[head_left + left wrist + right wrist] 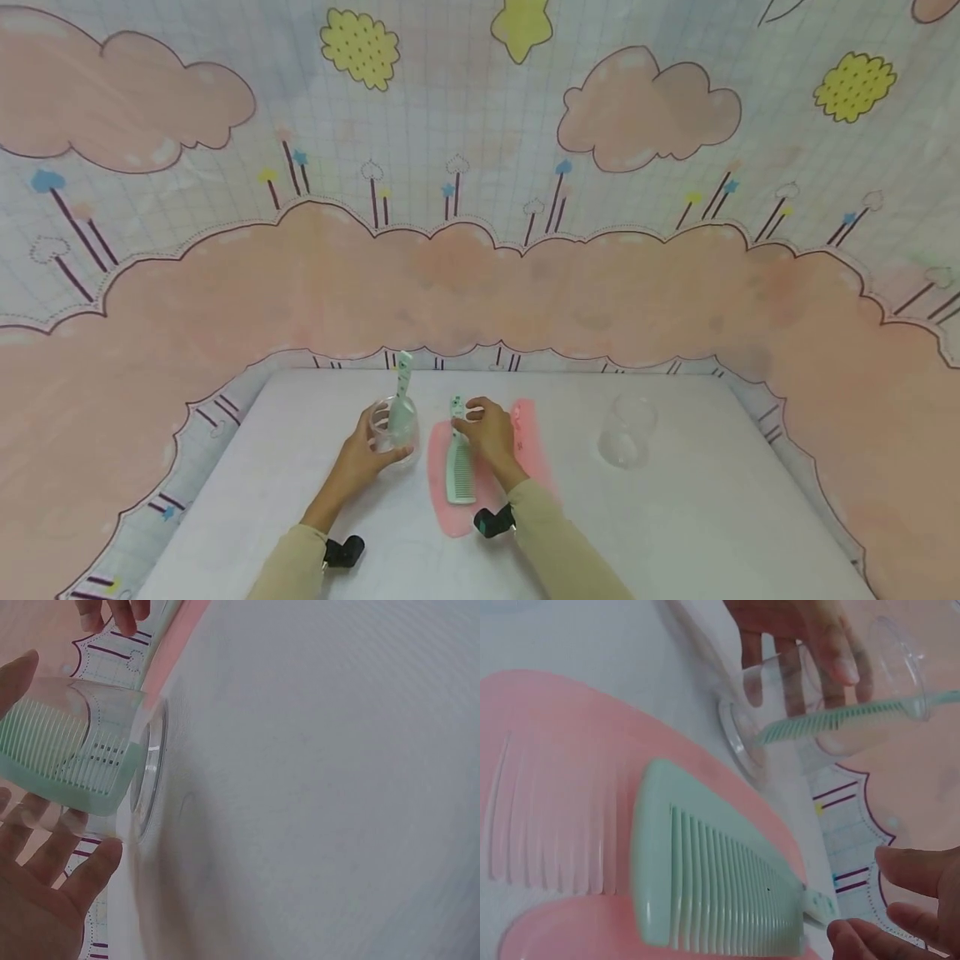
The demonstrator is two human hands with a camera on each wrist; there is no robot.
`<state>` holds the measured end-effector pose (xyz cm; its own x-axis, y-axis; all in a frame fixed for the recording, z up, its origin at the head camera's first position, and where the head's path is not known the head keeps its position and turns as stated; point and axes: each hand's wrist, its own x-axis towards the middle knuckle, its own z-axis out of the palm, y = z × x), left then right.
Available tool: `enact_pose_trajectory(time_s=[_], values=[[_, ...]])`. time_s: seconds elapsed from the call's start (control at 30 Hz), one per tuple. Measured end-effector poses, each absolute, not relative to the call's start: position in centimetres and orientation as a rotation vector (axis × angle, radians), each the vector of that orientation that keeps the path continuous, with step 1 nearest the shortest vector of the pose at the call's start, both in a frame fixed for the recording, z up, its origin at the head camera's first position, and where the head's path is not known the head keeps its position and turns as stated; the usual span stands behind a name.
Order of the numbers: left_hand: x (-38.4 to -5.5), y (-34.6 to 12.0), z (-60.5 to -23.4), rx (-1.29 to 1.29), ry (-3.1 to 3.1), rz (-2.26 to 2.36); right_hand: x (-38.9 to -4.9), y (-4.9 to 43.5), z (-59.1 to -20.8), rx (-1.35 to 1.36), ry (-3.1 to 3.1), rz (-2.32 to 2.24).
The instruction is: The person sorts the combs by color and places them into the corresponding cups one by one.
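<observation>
My left hand (362, 457) grips a clear cup (112, 694) standing on the table, thumb on one side and fingers on the other. A mint-green comb (402, 417) leans in that cup, teeth down and patterned handle sticking out above the rim. A second mint-green comb (654, 855) lies over a large pink comb (577, 697), its handle pointing away from me. My right hand (491, 433) is over this handle, thumb and fingers spread apart around its end in the right wrist view. Wide pale gaps between the pink comb's teeth show there too.
Another clear cup (624, 446) stands on the white table (712, 500) to the right of the pink comb. Behind the table hangs a backdrop (480, 283) with drawn clouds and stars. A black wrist camera (345, 552) sits at each sleeve.
</observation>
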<state>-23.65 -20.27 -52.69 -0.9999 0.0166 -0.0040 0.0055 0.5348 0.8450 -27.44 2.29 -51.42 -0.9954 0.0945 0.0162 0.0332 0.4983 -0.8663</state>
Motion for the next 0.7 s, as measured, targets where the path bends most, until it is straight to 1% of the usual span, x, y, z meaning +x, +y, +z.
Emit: enact_pose_trajectory(time_s=[0.4, 0.7], values=[[-23.8, -20.1, -52.6, 0.012, 2.741, 1.514, -28.5, 2.4, -52.2, -0.327, -2.8, 1.372], [-23.7, -20.0, -52.7, 0.004, 2.736, 1.525, -29.1, 2.1, -53.1, -0.289, -2.86, 1.257]])
